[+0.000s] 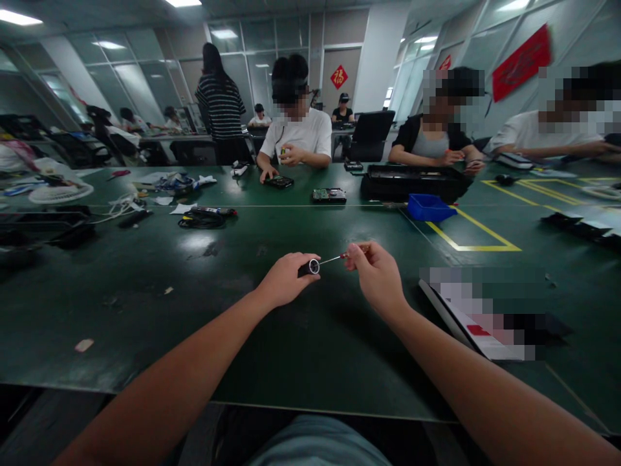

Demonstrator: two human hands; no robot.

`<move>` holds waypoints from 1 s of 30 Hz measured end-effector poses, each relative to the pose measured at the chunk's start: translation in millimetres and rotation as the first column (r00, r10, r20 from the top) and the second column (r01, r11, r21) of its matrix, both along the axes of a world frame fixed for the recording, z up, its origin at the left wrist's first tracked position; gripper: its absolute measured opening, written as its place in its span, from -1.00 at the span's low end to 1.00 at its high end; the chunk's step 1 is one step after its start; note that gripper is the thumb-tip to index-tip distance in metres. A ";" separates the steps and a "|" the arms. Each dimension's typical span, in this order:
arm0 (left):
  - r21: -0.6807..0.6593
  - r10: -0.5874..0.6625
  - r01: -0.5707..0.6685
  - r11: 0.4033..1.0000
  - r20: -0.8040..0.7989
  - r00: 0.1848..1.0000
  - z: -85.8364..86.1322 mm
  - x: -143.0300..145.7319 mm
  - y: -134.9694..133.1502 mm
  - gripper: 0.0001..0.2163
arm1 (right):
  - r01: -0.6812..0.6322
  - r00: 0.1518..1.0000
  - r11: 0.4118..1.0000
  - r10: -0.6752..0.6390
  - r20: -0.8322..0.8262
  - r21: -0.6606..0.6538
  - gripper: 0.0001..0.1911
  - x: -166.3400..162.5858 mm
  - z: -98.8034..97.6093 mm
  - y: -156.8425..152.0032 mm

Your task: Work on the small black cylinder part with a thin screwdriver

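Observation:
Just above the table, my left hand (284, 279) is closed around a short black tube (305, 268). A bright silver ring rims the end of the tube that faces right; its exact kind is unclear. My right hand (381, 275) pinches a thin screwdriver (332, 259) with a red part by the fingers, most of its handle being covered by them. The metal shaft points left, and its tip is at the ringed end of the tube. Whether the tip is inside or only touching the rim, I cannot tell.
Right of my right hand lies a white booklet (456, 317), partly blurred. Across the green table (272, 362) are a blue bin (429, 208), a long black case (412, 183), a circuit-board device (328, 195) and coiled black cables (204, 218). Several people sit opposite, one handling a dark device (279, 182).

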State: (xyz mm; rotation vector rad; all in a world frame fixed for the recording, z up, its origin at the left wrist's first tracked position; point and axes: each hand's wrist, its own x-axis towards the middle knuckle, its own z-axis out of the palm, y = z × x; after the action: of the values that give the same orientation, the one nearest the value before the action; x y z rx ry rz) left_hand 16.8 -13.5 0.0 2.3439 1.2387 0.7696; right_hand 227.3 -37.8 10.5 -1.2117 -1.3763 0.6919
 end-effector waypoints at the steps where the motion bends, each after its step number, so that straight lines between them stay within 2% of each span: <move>1: -0.002 0.003 -0.003 1.000 0.002 1.000 0.2 0.0 -0.3 -0.65 | 0.022 0.998 1.000 -0.022 0.060 -0.007 -0.64 0.6 2.9 -1.9; 4: -0.006 0.020 -0.020 1.000 0.012 1.000 0.7 -0.1 -0.7 -0.66 | 0.041 0.985 0.999 -0.041 0.170 0.004 -0.63 1.2 8.1 -5.6; 8: -0.011 0.039 -0.039 0.999 0.028 0.999 0.2 -0.9 0.6 -0.67 | -0.078 0.982 0.996 0.069 0.177 0.047 -0.80 0.0 5.9 -5.9; 11: -0.018 0.035 -0.035 0.999 0.033 0.999 -1.5 -1.9 1.7 -0.67 | -0.141 0.975 0.989 0.132 0.178 0.038 -0.80 -0.5 4.2 -6.2; 16: -0.017 0.023 -0.023 1.000 0.029 0.999 -4.3 -2.5 2.8 -0.67 | -0.085 0.972 0.996 0.081 0.221 0.007 -0.55 -1.1 6.2 -7.6; 21: -0.018 0.034 -0.034 0.999 0.029 0.999 -3.1 -2.6 3.2 -0.67 | -0.129 0.966 0.992 0.121 0.228 0.018 -0.71 -0.9 5.0 -7.1; 26: -0.026 0.025 -0.024 0.999 0.038 0.999 -2.0 -2.1 2.2 -0.68 | -0.106 0.967 0.994 0.103 0.234 -0.001 -0.66 -1.2 3.6 -9.1; 30: -0.054 0.023 -0.022 0.998 0.020 1.000 -2.1 -1.2 1.0 -0.67 | -0.084 0.992 0.996 0.083 0.091 0.009 -0.77 -2.5 1.5 -6.6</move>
State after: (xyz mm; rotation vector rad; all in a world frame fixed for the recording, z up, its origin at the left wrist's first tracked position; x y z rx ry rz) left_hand 15.7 -12.5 -2.1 2.2772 1.2629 0.7566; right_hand 224.9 -44.5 12.0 -1.1936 -1.5117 0.6928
